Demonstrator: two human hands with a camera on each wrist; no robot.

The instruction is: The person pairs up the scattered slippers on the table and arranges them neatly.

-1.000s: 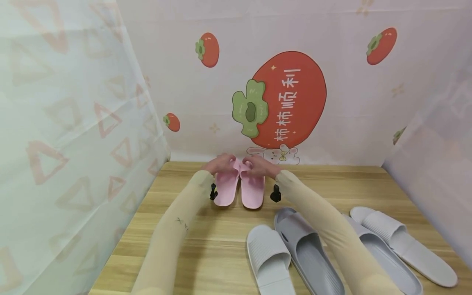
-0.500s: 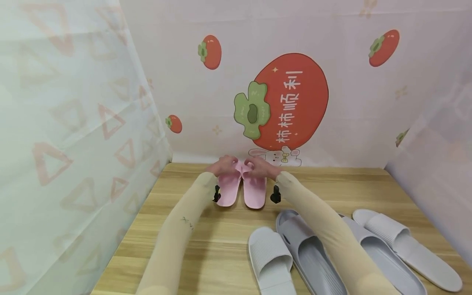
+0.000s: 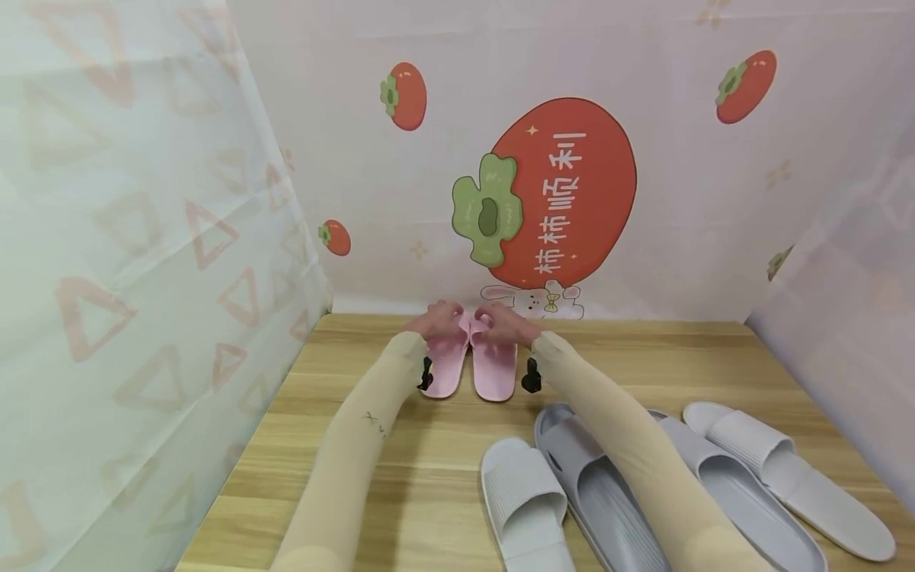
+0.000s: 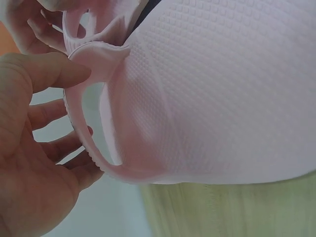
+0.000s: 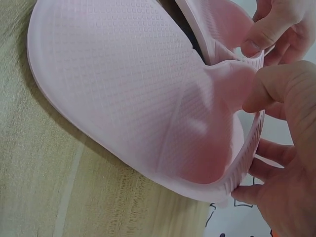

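Observation:
In the head view two pink slippers lie side by side near the back wall, toe ends away and touching or nearly so, heels slightly apart. My left hand (image 3: 436, 320) is at the strap of the left pink slipper (image 3: 446, 369); in the left wrist view its thumb presses the strap's top, with the fingers curled under the edge. My right hand (image 3: 506, 324) grips the strap of the right pink slipper (image 3: 495, 377) likewise, as the right wrist view shows, thumb on top and fingers (image 5: 266, 168) beneath. Both textured footbeds are visible.
Front right on the wooden board (image 3: 422, 492) lie a white slipper (image 3: 529, 500), a grey slipper (image 3: 608, 492), another grey slipper (image 3: 750, 500) partly behind the right sleeve, and another white slipper (image 3: 793, 477). Printed cloth walls (image 3: 357, 159) rise at the back and both sides.
The left forearm and hand have shifted slightly to the right, and the left pink slipper with them. Both hands keep their hold on the straps; the other slippers stay put.

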